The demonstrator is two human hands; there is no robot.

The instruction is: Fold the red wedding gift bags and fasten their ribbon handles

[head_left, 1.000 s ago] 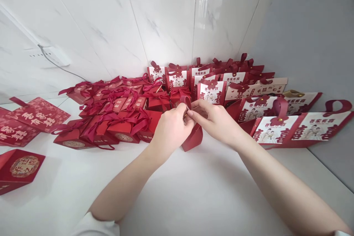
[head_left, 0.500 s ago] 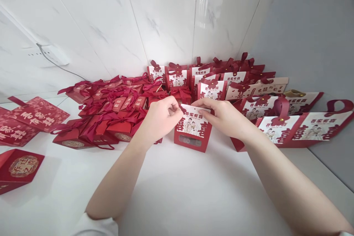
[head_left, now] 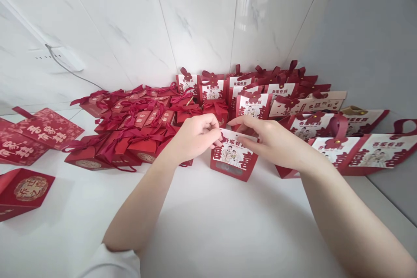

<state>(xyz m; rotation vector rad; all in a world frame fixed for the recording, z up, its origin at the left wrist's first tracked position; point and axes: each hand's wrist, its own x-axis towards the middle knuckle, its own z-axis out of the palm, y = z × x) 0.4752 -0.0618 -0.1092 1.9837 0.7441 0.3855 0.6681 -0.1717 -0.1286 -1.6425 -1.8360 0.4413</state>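
A small red gift box [head_left: 233, 154] with a white printed front and a window near its base stands on the white surface between my hands. My left hand [head_left: 203, 134] is closed at the box's upper left corner, its fingertips pinched on something too small to make out. My right hand [head_left: 263, 139] has its thumb across the upper right front of the box and its fingers behind, gripping the top edge. A small hole shows near the middle of the top edge.
Red boxes with ribbon bows [head_left: 150, 139] stand in rows at the back left. Similar gift boxes with loop handles [head_left: 332, 152] fill the back right. Flat red boxes [head_left: 48, 128] and a red box with a round emblem [head_left: 31, 189] lie at far left. Behind is a tiled wall [head_left: 195, 17].
The view has shifted slightly. The box leans a little more, and my right thumb lies lower across its front. My left fingertips remain at its upper left corner.
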